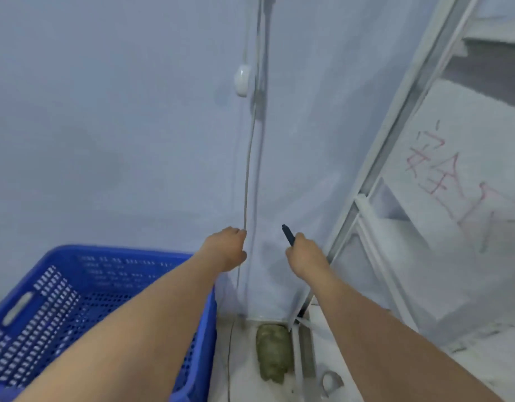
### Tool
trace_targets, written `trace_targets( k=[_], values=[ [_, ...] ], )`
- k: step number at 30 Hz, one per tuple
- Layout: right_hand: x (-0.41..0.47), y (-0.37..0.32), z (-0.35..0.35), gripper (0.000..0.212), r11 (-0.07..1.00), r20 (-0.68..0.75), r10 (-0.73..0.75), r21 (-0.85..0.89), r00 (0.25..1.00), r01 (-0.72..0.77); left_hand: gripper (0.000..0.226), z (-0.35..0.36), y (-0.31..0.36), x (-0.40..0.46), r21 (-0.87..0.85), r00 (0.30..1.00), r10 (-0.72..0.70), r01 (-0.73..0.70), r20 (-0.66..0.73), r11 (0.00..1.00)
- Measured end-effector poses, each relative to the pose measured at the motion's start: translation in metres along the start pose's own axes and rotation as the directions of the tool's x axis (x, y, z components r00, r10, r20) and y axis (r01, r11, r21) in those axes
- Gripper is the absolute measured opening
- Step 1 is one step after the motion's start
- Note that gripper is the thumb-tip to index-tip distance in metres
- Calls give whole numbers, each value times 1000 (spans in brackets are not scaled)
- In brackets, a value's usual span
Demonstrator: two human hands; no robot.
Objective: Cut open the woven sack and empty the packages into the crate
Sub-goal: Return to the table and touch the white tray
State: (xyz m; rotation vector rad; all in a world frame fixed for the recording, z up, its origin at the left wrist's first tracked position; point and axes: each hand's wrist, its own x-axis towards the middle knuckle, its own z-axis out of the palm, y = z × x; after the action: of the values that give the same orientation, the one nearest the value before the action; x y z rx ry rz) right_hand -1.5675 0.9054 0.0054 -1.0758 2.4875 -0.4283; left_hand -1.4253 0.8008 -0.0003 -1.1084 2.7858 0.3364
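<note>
A blue perforated plastic crate [56,288] stands at the lower left; the part of its inside that shows holds nothing. My left hand [225,248] reaches forward above the crate's right rim with its fingers curled, close to a thin hanging cord [247,175]; whether it holds the cord cannot be told. My right hand [304,252] is closed on a dark cutter [288,235], whose end points up and left. A white woven sack [465,181] with red handwritten characters leans at the right, behind a white metal frame.
A pale wall fills the view ahead, with a white switch [241,81] and a conduit running up it. A white metal rack frame [375,181] slants along the right. On the floor lie a greenish lump [273,355] and a small metal bracket [331,381].
</note>
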Motion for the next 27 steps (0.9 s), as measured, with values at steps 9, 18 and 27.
trace_targets(
  k=[9, 18, 27],
  values=[
    [-116, -145, -71, 31, 886, -52, -424, -231, 904, 402, 59, -145, -75, -199, 132, 939, -258, 293, -228, 947],
    [-250, -337, -19, 34, 625, 51, -726, -367, 686, 689, 62, -190, -218, -453, 73, 705, -623, 680, -339, 730],
    [-419, -509, 116, 33, 428, 199, -848, -291, 492, 856, 74, -155, -345, -723, -87, 254, -920, 953, -300, 291]
  ],
)
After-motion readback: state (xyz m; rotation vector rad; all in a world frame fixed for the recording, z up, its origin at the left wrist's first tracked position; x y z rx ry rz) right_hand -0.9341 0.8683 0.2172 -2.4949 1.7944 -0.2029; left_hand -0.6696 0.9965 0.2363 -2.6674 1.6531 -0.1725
